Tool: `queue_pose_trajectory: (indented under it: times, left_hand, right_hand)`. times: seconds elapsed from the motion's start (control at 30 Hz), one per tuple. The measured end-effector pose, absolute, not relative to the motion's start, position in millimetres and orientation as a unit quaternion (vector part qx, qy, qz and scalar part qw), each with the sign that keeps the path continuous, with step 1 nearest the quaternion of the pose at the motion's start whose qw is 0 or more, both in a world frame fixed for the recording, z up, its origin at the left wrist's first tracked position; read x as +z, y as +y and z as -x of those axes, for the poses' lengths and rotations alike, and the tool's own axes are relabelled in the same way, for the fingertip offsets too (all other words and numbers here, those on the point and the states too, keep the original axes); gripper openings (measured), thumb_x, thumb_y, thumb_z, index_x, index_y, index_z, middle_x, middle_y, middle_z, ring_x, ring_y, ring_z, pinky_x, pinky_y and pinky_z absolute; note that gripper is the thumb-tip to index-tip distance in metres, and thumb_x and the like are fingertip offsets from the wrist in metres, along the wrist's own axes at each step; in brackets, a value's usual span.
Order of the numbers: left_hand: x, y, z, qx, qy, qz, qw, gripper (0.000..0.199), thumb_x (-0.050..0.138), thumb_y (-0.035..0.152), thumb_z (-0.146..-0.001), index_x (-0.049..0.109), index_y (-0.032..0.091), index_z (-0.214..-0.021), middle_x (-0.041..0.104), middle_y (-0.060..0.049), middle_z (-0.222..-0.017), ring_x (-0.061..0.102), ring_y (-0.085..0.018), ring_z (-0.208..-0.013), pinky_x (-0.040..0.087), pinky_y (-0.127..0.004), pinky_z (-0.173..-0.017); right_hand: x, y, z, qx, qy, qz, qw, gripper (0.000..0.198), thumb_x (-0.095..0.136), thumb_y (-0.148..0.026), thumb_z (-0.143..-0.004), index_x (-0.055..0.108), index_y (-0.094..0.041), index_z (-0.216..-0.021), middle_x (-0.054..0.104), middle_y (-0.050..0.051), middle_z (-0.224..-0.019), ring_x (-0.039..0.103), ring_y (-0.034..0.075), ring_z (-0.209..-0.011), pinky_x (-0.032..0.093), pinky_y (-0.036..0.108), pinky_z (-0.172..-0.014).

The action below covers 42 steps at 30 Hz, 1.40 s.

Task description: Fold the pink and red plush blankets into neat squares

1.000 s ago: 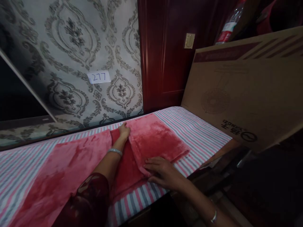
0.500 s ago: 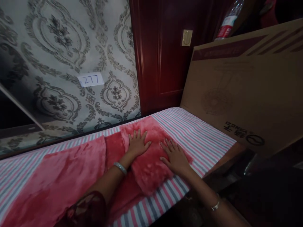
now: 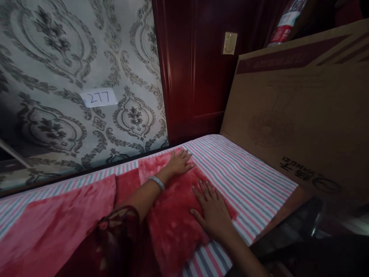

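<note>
A plush pinkish-red blanket (image 3: 170,211) lies partly folded on a striped sheet (image 3: 230,161), its right end turned over into a flap. My left hand (image 3: 178,163) rests flat on the flap's far edge, fingers spread, a bracelet on the wrist. Nearer to me, my right hand (image 3: 211,209) presses flat on the flap's right side, its fingers apart. Neither hand grips the cloth. To the left, another section of the blanket spreads across the sheet, partly hidden behind my left sleeve.
A large cardboard box (image 3: 268,127) stands at the sheet's right end, with a plastic bottle (image 3: 284,29) behind its top edge. Patterned wallpaper with a paper label (image 3: 99,97) and a dark red wood panel (image 3: 193,77) border the far side.
My left hand has slid right and away from me, to the flap's far right edge. My right hand stays on the flap's right side. The view has shifted slightly.
</note>
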<state>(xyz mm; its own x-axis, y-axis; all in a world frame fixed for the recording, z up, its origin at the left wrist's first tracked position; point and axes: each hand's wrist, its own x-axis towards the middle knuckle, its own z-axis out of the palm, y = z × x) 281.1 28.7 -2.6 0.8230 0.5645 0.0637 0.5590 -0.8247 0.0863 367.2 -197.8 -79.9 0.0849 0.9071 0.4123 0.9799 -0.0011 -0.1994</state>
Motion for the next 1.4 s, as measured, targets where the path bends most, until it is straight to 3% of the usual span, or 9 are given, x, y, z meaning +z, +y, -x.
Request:
queue_pose_trajectory:
  times: [0.23, 0.53, 0.63, 0.73, 0.87, 1.0, 1.27, 1.4]
  left_hand:
    - [-32.1, 35.8, -285.5, 0.061, 0.385, -0.921, 0.007, 0.073, 0.035, 0.066, -0.099, 0.032, 0.027, -0.161, 0.022, -0.013, -0.170, 0.016, -0.036, -0.157, 0.013, -0.065, -0.122]
    - [-19.0, 42.3, -274.4, 0.053, 0.387, -0.920, 0.018, 0.072, 0.033, 0.064, -0.100, 0.029, 0.027, -0.162, 0.023, -0.014, -0.170, 0.020, -0.035, -0.156, 0.015, -0.063, -0.122]
    - [-8.6, 49.6, -239.8, 0.050, 0.458, -0.887, 0.001, 0.067, 0.043, 0.059, -0.099, 0.040, 0.026, -0.157, 0.040, -0.017, -0.162, 0.037, -0.039, -0.148, 0.015, -0.065, -0.121]
    - [1.7, 57.1, -192.5, 0.047, 0.530, -0.847, 0.007, 0.052, 0.044, 0.049, -0.100, 0.060, 0.019, -0.139, 0.064, -0.020, -0.137, 0.058, -0.037, -0.129, 0.031, -0.059, -0.115]
    - [9.5, 67.5, -147.4, 0.065, 0.580, -0.812, 0.000, 0.045, 0.038, 0.041, -0.101, 0.073, 0.014, -0.112, 0.070, -0.024, -0.119, 0.065, -0.035, -0.116, 0.048, -0.045, -0.098]
    - [7.2, 77.7, -135.3, 0.075, 0.608, -0.790, 0.023, 0.042, 0.041, 0.041, -0.101, 0.074, 0.016, -0.106, 0.075, -0.018, -0.108, 0.070, -0.029, -0.102, 0.051, -0.034, -0.084]
    - [5.9, 82.8, -132.5, 0.053, 0.620, -0.782, 0.043, 0.038, 0.045, 0.039, -0.099, 0.073, 0.014, -0.107, 0.075, -0.019, -0.114, 0.069, -0.030, -0.109, 0.052, -0.033, -0.085]
    - [19.9, 64.4, -141.2, 0.074, 0.591, -0.804, 0.003, 0.053, 0.041, 0.045, -0.101, 0.059, 0.011, -0.138, 0.060, -0.023, -0.142, 0.054, -0.036, -0.133, 0.043, -0.046, -0.107]
  right_hand:
    - [-83.5, -199.4, -368.4, -0.076, -0.677, 0.695, 0.231, 0.070, 0.058, -0.052, -0.095, 0.041, -0.027, -0.158, 0.031, 0.011, -0.167, 0.024, 0.037, -0.154, 0.030, 0.062, -0.118]
    - [-85.8, -198.6, -370.3, -0.095, -0.677, 0.695, 0.223, 0.067, 0.055, -0.052, -0.096, 0.043, -0.026, -0.156, 0.034, 0.011, -0.166, 0.026, 0.034, -0.154, 0.030, 0.059, -0.118]
    - [-85.8, -198.2, -370.7, -0.102, -0.678, 0.694, 0.220, 0.066, 0.054, -0.053, -0.096, 0.045, -0.026, -0.156, 0.036, 0.011, -0.165, 0.027, 0.034, -0.153, 0.030, 0.059, -0.118]
    - [-87.4, -197.2, -370.6, -0.101, -0.677, 0.695, 0.219, 0.065, 0.053, -0.054, -0.097, 0.046, -0.026, -0.155, 0.036, 0.012, -0.165, 0.029, 0.035, -0.152, 0.030, 0.060, -0.118]
    - [-87.6, -196.6, -370.6, -0.094, -0.677, 0.698, 0.216, 0.066, 0.052, -0.055, -0.097, 0.045, -0.027, -0.156, 0.035, 0.011, -0.165, 0.030, 0.035, -0.152, 0.029, 0.060, -0.118]
    - [-84.6, -198.2, -371.2, -0.092, -0.675, 0.703, 0.206, 0.066, 0.052, -0.056, -0.097, 0.044, -0.027, -0.156, 0.035, 0.010, -0.165, 0.029, 0.033, -0.152, 0.029, 0.058, -0.119]
    - [-80.9, -197.5, -373.1, -0.093, -0.677, 0.705, 0.188, 0.066, 0.049, -0.056, -0.098, 0.043, -0.026, -0.156, 0.035, 0.011, -0.165, 0.027, 0.032, -0.153, 0.027, 0.057, -0.120]
    - [-75.6, -199.1, -373.2, -0.075, -0.675, 0.712, 0.176, 0.066, 0.046, -0.056, -0.099, 0.042, -0.025, -0.157, 0.033, 0.012, -0.166, 0.025, 0.033, -0.154, 0.026, 0.057, -0.119]
